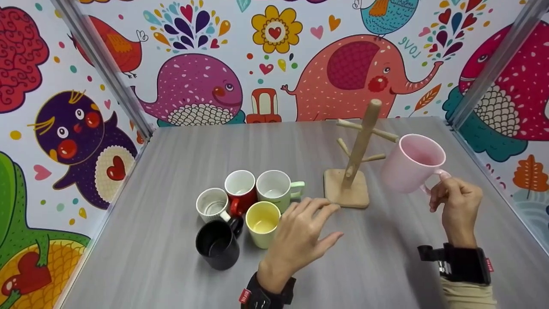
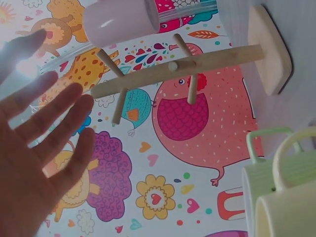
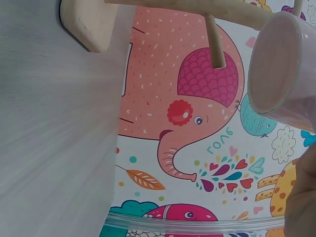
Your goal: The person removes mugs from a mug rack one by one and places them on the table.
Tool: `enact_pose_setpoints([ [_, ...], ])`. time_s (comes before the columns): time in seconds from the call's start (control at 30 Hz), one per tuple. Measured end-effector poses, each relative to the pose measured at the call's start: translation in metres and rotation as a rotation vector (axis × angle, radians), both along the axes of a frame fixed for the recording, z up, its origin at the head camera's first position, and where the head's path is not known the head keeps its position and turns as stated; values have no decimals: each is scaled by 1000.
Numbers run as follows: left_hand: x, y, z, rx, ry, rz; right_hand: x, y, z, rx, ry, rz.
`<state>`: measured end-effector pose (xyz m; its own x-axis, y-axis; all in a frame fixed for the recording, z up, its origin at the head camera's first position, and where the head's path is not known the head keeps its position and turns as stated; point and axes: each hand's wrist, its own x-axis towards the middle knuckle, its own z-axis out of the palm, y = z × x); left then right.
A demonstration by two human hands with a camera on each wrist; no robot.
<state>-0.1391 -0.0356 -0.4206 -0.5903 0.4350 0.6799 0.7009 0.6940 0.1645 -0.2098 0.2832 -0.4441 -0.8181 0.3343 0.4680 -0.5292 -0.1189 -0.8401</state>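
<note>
My right hand (image 1: 459, 201) pinches the handle of a pink mug (image 1: 399, 174), held up to the right of a wooden mug tree (image 1: 360, 150). In the right wrist view, the base of the pink mug (image 3: 274, 64) faces the camera. My left hand (image 1: 300, 234) has its fingers spread and holds nothing; in the head view it overlaps the right side of a yellow mug (image 1: 259, 236). The left wrist view shows these extended fingers beside the mug tree (image 2: 217, 59). All of the tree's visible pegs are bare.
Left of the tree stand a white mug with a green handle (image 1: 274, 186), a red mug (image 1: 242, 201), a ribbed white mug (image 1: 206, 206) and a black mug (image 1: 218, 253), close together on the grey table (image 1: 171, 171). Printed panels (image 1: 270, 103) and metal posts (image 1: 107, 68) border the table.
</note>
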Motion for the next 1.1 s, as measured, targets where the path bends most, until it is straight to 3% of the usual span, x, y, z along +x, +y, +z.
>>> enact_pose_setpoints([
  [0.7, -7, -8, -1, 83, -60, 16, 13, -22, 4, 53, 115, 188],
  [1.1, -8, -9, -1, 98, -76, 17, 17, -37, 4, 81, 100, 255],
])
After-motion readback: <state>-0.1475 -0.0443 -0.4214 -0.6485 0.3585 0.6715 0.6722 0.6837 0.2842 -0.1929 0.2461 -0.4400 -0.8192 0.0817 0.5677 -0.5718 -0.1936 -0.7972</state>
